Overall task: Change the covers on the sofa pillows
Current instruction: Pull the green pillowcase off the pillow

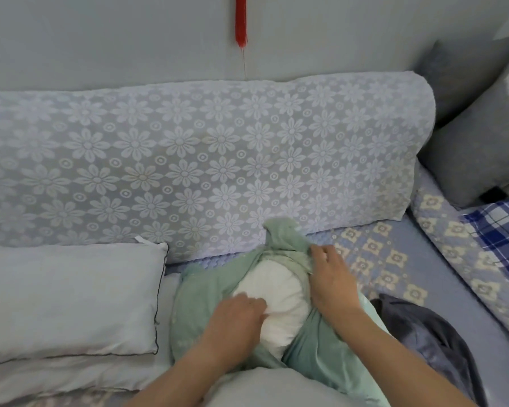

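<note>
Green cotton is what I am working with — the green cover (206, 295) lies bunched on the sofa seat (441, 277), just in front of the flower-lace backrest (206, 171), with the white pillow insert (274, 301) bulging out through its opening. My left hand (235, 318) rests on the near-left side of that insert, its fingers (254, 304) curled loosely against the white fabric; I cannot tell whether they pinch it or only press. My right hand (332, 280) is on the insert's far-right side, fingers bent and clamped on a fold of the cover's edge.

I judge this to be the stuffing or stripping step — which of the two I cannot say. Either way, the next move calls for a firm hold on the cover's mouth while the insert is worked through it.

Left of the insert lies a pale grey pillow (68, 301); right of it, a crumpled dark grey cover (426, 333).
</note>
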`<state>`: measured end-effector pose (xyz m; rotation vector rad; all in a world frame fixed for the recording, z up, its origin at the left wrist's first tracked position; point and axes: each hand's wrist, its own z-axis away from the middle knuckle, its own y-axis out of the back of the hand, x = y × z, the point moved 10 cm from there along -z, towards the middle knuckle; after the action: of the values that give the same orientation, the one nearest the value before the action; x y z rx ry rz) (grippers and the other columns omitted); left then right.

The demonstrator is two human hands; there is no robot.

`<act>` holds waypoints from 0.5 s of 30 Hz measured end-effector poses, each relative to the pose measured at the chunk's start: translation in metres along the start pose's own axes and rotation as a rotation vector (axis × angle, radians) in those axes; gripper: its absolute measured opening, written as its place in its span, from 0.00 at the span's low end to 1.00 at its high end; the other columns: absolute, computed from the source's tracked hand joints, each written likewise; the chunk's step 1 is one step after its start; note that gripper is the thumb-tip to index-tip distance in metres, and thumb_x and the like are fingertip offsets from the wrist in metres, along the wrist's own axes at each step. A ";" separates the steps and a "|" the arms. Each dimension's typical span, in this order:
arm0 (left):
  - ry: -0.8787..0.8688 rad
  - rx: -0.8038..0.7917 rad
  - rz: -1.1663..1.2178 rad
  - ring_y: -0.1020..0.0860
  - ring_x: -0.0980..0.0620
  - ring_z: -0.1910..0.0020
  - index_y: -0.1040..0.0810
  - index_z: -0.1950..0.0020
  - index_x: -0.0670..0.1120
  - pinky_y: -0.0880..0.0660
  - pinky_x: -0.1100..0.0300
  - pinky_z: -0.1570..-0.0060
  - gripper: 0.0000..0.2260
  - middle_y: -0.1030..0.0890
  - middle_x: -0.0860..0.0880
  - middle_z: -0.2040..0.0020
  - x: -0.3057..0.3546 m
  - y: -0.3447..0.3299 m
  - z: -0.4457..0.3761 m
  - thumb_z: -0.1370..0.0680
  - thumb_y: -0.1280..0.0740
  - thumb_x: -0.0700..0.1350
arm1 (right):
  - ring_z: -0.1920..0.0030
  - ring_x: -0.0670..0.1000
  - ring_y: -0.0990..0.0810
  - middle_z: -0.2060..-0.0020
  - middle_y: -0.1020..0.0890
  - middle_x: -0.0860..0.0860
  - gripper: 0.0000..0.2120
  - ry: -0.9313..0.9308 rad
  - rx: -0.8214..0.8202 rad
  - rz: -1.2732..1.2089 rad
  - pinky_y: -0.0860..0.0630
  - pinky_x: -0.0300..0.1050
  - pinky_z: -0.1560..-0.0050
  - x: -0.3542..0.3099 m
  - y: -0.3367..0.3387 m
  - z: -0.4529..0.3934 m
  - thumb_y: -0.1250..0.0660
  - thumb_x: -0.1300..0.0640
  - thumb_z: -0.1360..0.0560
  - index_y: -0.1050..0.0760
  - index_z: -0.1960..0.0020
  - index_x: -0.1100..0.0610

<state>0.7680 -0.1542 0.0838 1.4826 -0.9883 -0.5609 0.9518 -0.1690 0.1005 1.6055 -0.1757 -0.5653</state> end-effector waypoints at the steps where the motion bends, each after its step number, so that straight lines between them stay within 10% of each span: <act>1: -0.002 0.004 0.053 0.24 0.50 0.64 0.26 0.63 0.52 0.27 0.57 0.69 0.08 0.25 0.53 0.64 -0.003 0.002 -0.005 0.26 0.36 0.52 | 0.44 0.58 0.26 0.39 0.28 0.53 0.21 0.150 0.039 0.020 0.25 0.52 0.52 -0.023 0.003 0.006 0.37 0.61 0.25 0.30 0.33 0.55; 6: -0.091 -0.030 0.295 0.23 0.49 0.48 0.19 0.53 0.44 0.26 0.54 0.47 0.12 0.20 0.49 0.48 0.012 0.007 -0.025 0.20 0.38 0.50 | 0.38 0.61 0.30 0.32 0.31 0.58 0.29 0.065 0.052 0.043 0.22 0.56 0.44 -0.038 -0.008 0.007 0.35 0.57 0.26 0.35 0.26 0.57; 9: -0.088 -0.067 0.344 0.25 0.46 0.58 0.28 0.60 0.46 0.31 0.53 0.59 0.15 0.22 0.47 0.59 0.021 0.007 -0.017 0.18 0.44 0.53 | 0.36 0.61 0.30 0.28 0.38 0.58 0.29 -0.046 -0.048 0.088 0.24 0.52 0.44 -0.018 -0.005 -0.010 0.41 0.66 0.24 0.41 0.24 0.55; 15: -0.175 -0.172 0.302 0.25 0.43 0.59 0.29 0.59 0.47 0.38 0.56 0.61 0.18 0.22 0.45 0.59 0.029 0.012 0.004 0.19 0.51 0.56 | 0.46 0.57 0.21 0.45 0.20 0.55 0.12 -0.133 -0.210 0.149 0.29 0.46 0.53 0.025 -0.019 -0.043 0.44 0.63 0.21 0.26 0.42 0.56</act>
<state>0.7765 -0.1798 0.0998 1.1203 -1.2427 -0.5464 0.9887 -0.1390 0.0771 1.3402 -0.3224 -0.5565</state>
